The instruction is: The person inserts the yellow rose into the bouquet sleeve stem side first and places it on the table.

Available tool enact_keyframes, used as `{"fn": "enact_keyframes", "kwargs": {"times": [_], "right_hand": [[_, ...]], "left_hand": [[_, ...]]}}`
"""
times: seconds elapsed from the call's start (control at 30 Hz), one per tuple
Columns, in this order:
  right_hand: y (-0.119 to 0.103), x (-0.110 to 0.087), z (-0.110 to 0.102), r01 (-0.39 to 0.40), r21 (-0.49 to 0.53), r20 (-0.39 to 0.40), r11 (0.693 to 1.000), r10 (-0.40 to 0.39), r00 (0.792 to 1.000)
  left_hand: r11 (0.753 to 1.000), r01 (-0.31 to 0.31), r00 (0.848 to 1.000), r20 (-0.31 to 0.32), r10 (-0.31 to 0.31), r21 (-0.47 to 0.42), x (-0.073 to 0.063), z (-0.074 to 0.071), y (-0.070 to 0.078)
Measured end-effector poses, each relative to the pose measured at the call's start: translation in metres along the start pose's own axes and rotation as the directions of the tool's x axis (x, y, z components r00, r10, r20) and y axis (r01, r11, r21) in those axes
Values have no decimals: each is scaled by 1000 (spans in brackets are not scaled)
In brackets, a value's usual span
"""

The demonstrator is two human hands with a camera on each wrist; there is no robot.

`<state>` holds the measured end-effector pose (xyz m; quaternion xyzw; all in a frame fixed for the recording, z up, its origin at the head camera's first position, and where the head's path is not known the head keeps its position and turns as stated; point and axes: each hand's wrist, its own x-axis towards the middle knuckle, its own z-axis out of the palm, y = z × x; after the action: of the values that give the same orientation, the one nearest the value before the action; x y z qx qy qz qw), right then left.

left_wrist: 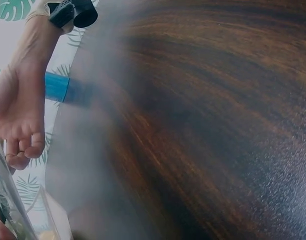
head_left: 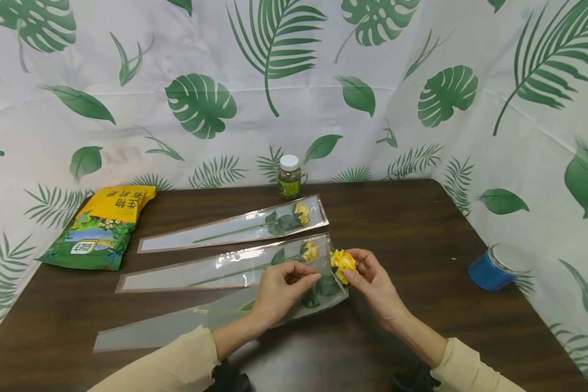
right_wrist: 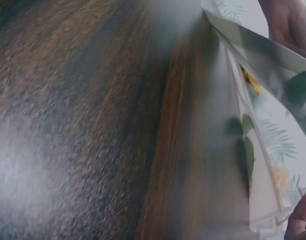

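My right hand (head_left: 376, 287) holds a yellow artificial rose (head_left: 342, 262) by its bloom, thumb in front and fingers behind. The rose's green leaves and stem lie inside a clear tapered flower sleeve (head_left: 144, 331), while the bloom sticks out of the wide end. My left hand (head_left: 281, 291) pinches the sleeve's upper side near that mouth, thumb against index finger. Just behind lies a second sleeve (head_left: 152, 280) with a yellow rose (head_left: 310, 251) fully in it. In the right wrist view, the clear film (right_wrist: 258, 37) crosses the upper right and my right fingers (right_wrist: 299, 220) show at the corner.
Farther back is a third sleeve (head_left: 166, 241) with its own yellow rose (head_left: 301, 213). A lidded jar (head_left: 289, 178) stands at the table's back edge. A green and yellow bag (head_left: 100, 228) lies at left, and a blue can (head_left: 492, 268) stands at the right edge.
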<state>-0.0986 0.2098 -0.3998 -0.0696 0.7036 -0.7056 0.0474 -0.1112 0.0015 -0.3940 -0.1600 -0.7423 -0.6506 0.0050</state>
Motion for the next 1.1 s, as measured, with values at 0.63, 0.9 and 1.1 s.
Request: {"fn": "enact_keyframes", "kwargs": {"times": [0.63, 0.9, 1.1], "right_hand": [[12, -7, -1, 301, -288, -4, 909, -315, 949], [13, -6, -8, 359, -348, 137, 866, -331, 933], [15, -2, -10, 267, -410, 284, 872, -156, 946]], "left_hand": [[999, -41, 999, 15, 41, 31, 0, -1, 0], [998, -51, 998, 49, 49, 38, 4, -1, 0], [998, -36, 997, 69, 32, 49, 3, -1, 0]]}}
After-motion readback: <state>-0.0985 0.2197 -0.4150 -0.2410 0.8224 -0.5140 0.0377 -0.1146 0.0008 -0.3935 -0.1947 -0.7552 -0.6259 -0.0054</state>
